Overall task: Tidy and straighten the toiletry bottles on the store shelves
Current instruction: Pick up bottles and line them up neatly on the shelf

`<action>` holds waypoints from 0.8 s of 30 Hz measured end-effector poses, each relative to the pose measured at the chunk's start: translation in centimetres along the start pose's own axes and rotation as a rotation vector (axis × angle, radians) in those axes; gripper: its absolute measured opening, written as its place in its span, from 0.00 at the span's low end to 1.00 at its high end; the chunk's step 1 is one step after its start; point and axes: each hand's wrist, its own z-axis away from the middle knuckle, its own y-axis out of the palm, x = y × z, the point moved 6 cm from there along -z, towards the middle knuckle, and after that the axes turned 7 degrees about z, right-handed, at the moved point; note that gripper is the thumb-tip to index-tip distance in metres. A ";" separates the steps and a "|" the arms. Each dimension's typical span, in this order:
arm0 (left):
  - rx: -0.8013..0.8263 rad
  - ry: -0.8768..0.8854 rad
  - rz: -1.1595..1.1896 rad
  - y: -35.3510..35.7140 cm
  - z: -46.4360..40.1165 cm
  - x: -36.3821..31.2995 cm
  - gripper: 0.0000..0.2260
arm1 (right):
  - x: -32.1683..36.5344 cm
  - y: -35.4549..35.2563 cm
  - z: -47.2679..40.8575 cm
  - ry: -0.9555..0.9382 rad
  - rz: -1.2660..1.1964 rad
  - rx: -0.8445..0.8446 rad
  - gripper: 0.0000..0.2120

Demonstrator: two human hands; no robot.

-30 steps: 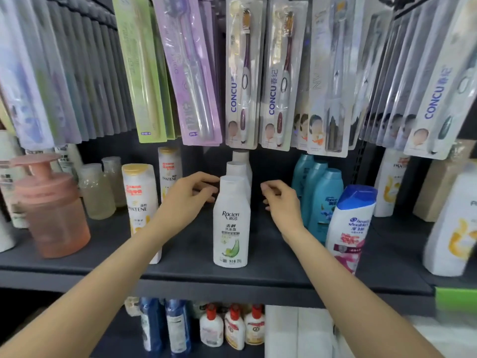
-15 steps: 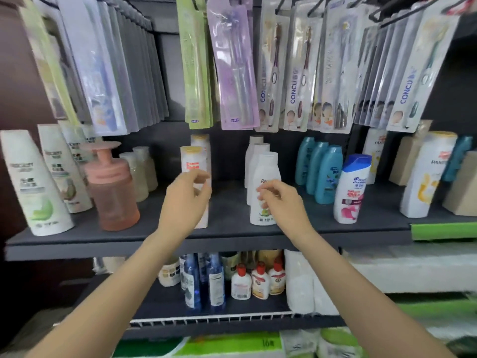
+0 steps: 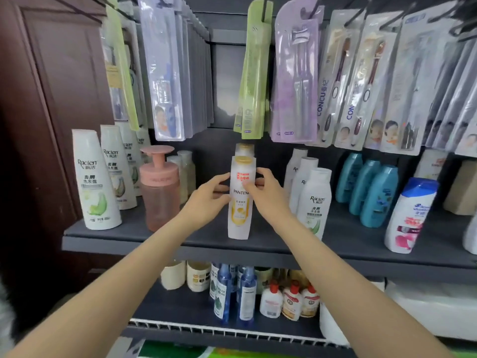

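A white Pantene bottle [image 3: 240, 215] with a gold cap stands upright at the front of the dark grey shelf [image 3: 180, 248]. My left hand [image 3: 206, 200] grips its left side and my right hand [image 3: 265, 189] grips its right side, fingers curled round the upper label. A second Pantene bottle [image 3: 244, 149] stands right behind it, mostly hidden. A row of white Raclen bottles [image 3: 313, 202] stands to the right, and another Raclen row [image 3: 95, 182] at the shelf's left end.
A pink pump bottle [image 3: 160, 192] stands just left of my left hand. Teal bottles [image 3: 379, 195] and a Head & Shoulders bottle [image 3: 407, 215] stand to the right. Toothbrush packs [image 3: 294, 81] hang above. Small bottles [image 3: 245, 293] fill the lower shelf. A brown cabinet [image 3: 46, 99] bounds the left.
Both hands left the white Raclen bottle, moved left, and took hold of the front Pantene bottle. The view shifted left and pulled back.
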 end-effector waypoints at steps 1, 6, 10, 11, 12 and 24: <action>0.019 0.013 0.015 0.0 -0.1 -0.1 0.22 | 0.2 0.3 -0.3 0.003 -0.016 0.002 0.20; 0.065 0.040 0.112 -0.6 -0.7 0.3 0.17 | 0.7 1.3 -1.4 0.006 -0.010 -0.067 0.19; 0.147 0.059 0.064 -1.3 -1.2 1.3 0.17 | 0.4 1.5 -1.8 0.059 -0.129 -0.139 0.14; 0.169 0.054 0.057 -1.5 -1.3 1.7 0.16 | 0.3 1.4 -1.8 0.089 -0.215 -0.150 0.11; 0.190 0.045 0.054 -1.7 -1.4 2.2 0.16 | 0.3 1.3 -1.7 0.121 -0.319 -0.156 0.09; 0.113 0.291 -0.132 -4.9 0.1 1.6 0.23 | 1.1 1.4 0.1 0.296 -0.730 -0.081 0.08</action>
